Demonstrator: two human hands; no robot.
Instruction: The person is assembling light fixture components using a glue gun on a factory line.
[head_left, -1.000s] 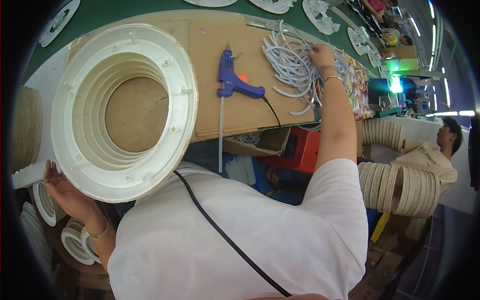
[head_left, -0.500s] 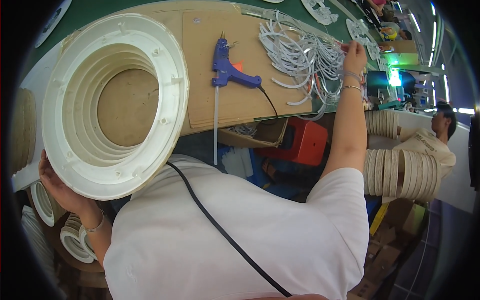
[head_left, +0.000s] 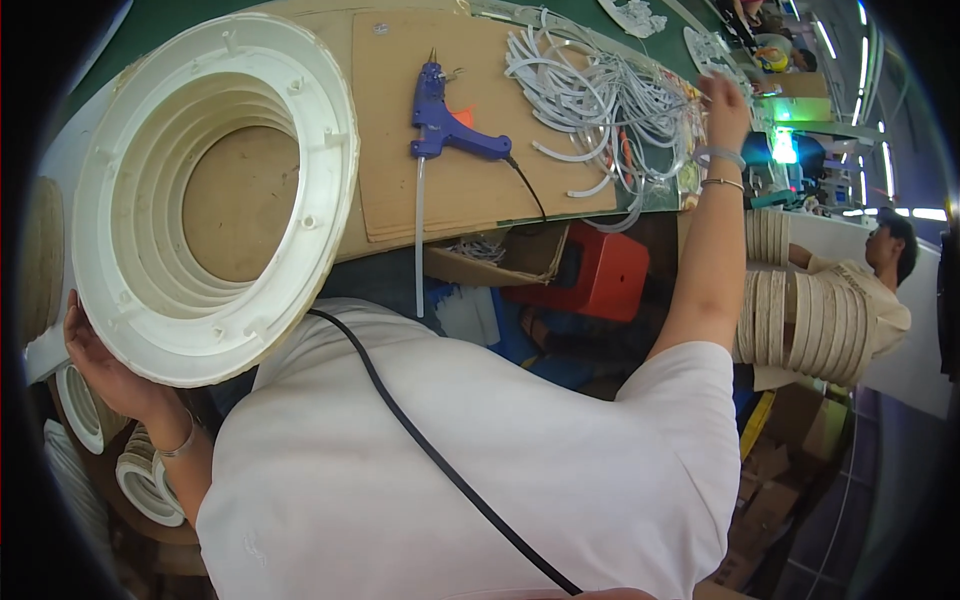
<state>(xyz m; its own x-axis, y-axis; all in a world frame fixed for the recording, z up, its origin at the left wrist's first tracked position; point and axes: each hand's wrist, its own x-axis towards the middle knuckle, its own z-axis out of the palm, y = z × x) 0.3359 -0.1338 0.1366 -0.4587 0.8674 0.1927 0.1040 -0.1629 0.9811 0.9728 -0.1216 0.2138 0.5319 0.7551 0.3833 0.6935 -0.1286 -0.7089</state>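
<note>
Step judged: part fetch. White stepped ring (head_left: 215, 195) gripped at near-left rim by left hand (head_left: 105, 365), tilted over bench (head_left: 470, 190). Right hand (head_left: 725, 100) stretched far right to white strips (head_left: 590, 100); grip can't be told. Next: strip to be picked, brought to ring near glue gun (head_left: 450, 125).

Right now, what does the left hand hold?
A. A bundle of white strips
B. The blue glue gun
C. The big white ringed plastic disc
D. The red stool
C: the left hand grips the lower rim of the big white ringed disc, while the blue glue gun lies untouched on the cardboard.
</note>
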